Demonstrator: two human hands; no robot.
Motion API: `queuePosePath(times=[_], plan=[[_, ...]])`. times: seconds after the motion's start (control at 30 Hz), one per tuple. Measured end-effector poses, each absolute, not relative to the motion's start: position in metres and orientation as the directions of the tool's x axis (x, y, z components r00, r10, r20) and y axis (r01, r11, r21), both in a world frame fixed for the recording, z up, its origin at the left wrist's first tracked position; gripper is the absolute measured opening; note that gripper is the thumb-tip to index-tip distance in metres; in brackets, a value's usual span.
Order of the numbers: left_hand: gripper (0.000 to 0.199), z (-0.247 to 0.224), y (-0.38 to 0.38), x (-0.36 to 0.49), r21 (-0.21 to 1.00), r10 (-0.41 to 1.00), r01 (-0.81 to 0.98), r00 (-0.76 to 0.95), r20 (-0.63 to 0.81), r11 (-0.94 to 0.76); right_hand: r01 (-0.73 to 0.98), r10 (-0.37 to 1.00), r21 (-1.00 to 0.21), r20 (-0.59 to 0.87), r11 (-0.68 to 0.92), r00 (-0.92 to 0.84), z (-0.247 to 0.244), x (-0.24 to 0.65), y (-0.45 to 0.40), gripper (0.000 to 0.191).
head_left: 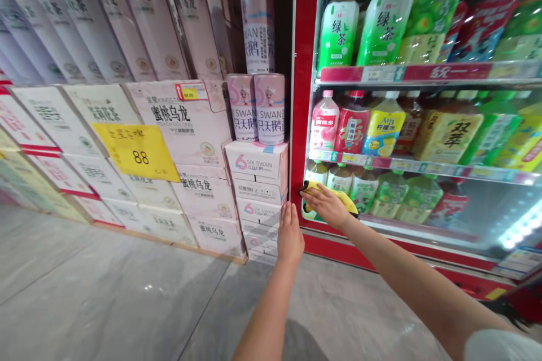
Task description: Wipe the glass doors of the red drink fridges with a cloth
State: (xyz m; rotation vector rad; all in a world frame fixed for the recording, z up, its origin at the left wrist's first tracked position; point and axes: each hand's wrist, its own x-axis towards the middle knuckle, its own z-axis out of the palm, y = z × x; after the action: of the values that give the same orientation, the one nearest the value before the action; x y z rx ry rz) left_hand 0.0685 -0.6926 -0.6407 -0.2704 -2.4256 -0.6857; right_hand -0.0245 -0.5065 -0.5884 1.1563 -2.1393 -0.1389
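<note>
My right hand [328,206] presses a yellow cloth with black edges [348,203] against the lower left part of a drinks fridge's glass door [381,227]. Its fingers point left over the cloth, and the palm hides part of it. My left hand [291,237] is held up beside the red door frame [311,240], fingers straight and close together, with nothing visible in it. Its fingertips are next to the stacked white SIX SWAN boxes [258,161]; whether they touch the frame or the boxes I cannot tell.
Behind the glass, shelves hold green tea bottles [339,28] and other drinks. Left of the fridge stand SWAN cans [271,110] on boxes, and tall pink bottles [195,22] on stacked cartons [182,118] with a yellow price sign [138,149]. Grey floor tiles [127,293] lie below.
</note>
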Motion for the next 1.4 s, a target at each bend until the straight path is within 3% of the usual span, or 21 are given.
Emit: queuePosePath(times=[0.2, 0.37, 0.47, 0.57, 0.8, 0.97, 1.07, 1.27, 1.33, 1.4], plan=[[0.092, -0.649, -0.709, 0.075, 0.395, 0.072, 0.385, -0.786, 0.615, 0.834, -0.621, -0.645, 0.345, 0.678, 0.704, -0.354, -0.549, -0.041, -0.534, 0.058], [0.089, -0.65, -0.709, 0.077, 0.346, 0.092, 0.383, -0.773, 0.628, 0.857, -0.709, -0.735, 0.357, 0.589, 0.609, -0.335, -0.617, -0.038, -0.546, 0.054], [0.086, -0.649, -0.705, 0.078, 0.33, 0.082, 0.364, -0.769, 0.634, 0.871, -0.73, -0.774, 0.367, 0.532, 0.576, -0.343, -0.664, -0.026, -0.514, 0.051], [0.087, -0.649, -0.701, 0.078, 0.317, 0.078, 0.352, -0.769, 0.635, 0.881, -0.716, -0.761, 0.356, 0.529, 0.601, -0.376, -0.677, -0.012, -0.472, 0.055], [0.094, -0.656, -0.693, 0.073, 0.21, 0.168, 0.37, -0.764, 0.623, 0.905, -0.497, -0.468, 0.186, 0.704, 0.848, -0.535, -0.63, -0.001, -0.484, 0.062], [0.09, -0.662, -0.67, 0.066, 0.22, 0.141, 0.307, -0.821, 0.553, 0.926, -0.583, -0.579, 0.254, 0.659, 0.772, -0.48, -0.671, 0.01, -0.476, 0.065], [0.089, -0.661, -0.654, 0.063, 0.205, 0.161, 0.311, -0.831, 0.533, 0.928, -0.568, -0.553, 0.229, 0.666, 0.791, -0.501, -0.684, 0.023, -0.432, 0.069], [0.088, -0.656, -0.636, 0.059, 0.174, 0.188, 0.318, -0.834, 0.518, 0.932, -0.392, -0.276, 0.048, 0.787, 0.919, -0.552, -0.638, 0.018, -0.425, 0.067], [0.088, -0.656, -0.633, 0.058, 0.172, 0.167, 0.293, -0.839, 0.519, 0.94, -0.419, -0.304, 0.062, 0.783, 0.906, -0.542, -0.641, 0.013, -0.442, 0.066], [0.09, -0.658, -0.629, 0.057, 0.168, 0.153, 0.275, -0.843, 0.515, 0.947, -0.503, -0.426, 0.141, 0.746, 0.852, -0.512, -0.66, 0.012, -0.447, 0.064]])
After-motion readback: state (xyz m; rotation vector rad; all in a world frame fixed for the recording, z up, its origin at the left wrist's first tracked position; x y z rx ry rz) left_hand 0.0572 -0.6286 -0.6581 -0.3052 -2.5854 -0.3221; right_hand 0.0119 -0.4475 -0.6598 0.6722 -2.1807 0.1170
